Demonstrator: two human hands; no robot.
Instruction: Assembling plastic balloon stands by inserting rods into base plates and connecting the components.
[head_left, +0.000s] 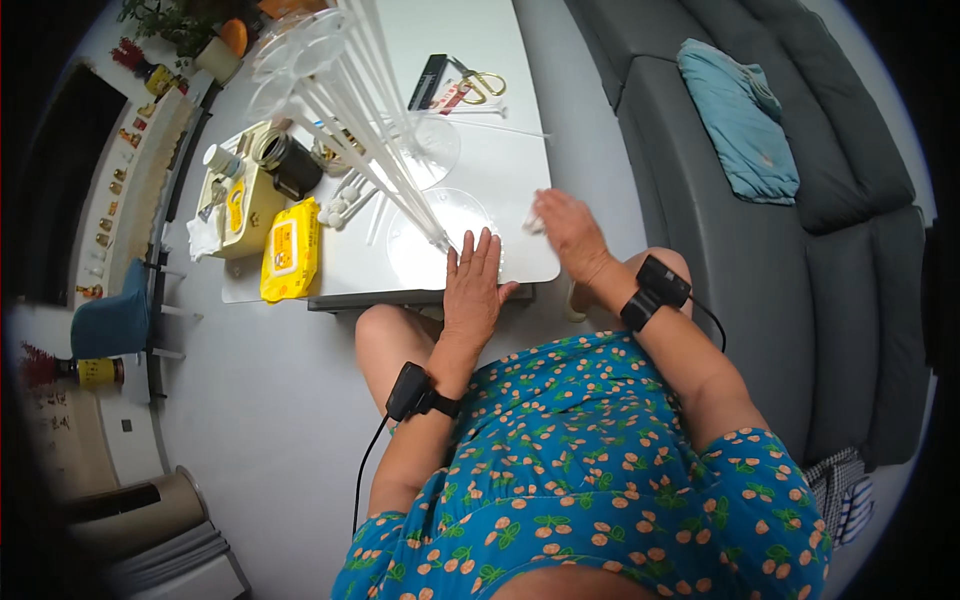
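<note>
My left hand (473, 285) lies with its fingers stretched out at the front edge of a white table, its fingertips on or just over a clear round base (415, 255). Several clear plastic tubes (375, 165) rise from the round bases and spread toward clear cup-like tops (300, 55). Beyond the first base is a second clear disc (432, 150). At the table's right corner my right hand (572, 235), slightly blurred, is closed on a crumpled white wipe (535, 220), which shows below its fingers. Both wrists carry black strapped devices with cables.
On the table (520, 255) stand a yellow wipes pack (291, 250), a cream storage box (250, 215), a dark mug (290, 165) and white balls (345, 200). Farther back lie gold-handled scissors (480, 86) and a black box (428, 82). A grey sofa (745, 290) holds a folded blue cloth (740, 120).
</note>
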